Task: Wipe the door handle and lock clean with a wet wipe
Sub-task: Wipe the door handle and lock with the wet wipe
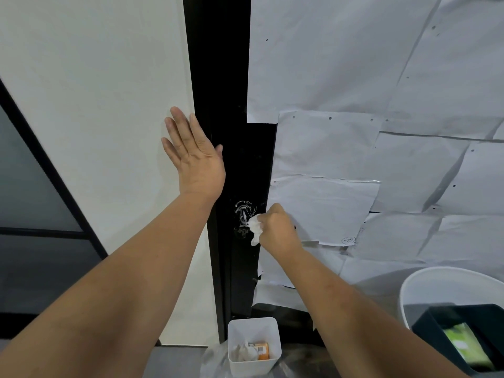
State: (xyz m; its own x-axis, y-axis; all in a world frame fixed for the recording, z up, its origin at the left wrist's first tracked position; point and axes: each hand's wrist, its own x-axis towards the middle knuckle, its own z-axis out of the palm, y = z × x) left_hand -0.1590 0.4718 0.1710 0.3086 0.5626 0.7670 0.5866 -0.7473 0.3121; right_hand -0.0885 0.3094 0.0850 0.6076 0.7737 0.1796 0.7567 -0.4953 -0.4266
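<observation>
Right hand (278,227): grip closing around crumpled white wet wipe (255,227), rubbing shiny metal door handle (244,218). Left hand (195,156): flat, empty, bracing. Advisably working wipe fully around handle.

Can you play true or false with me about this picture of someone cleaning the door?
1. The right hand holds a white wipe. True.
2. The wipe is at the shiny handle. True.
3. The left hand grips the handle. False: it lies flat and open against the wall, above the handle.
4. The small white bin on the floor is empty. False: it holds crumpled wipes and an orange packet.
</observation>
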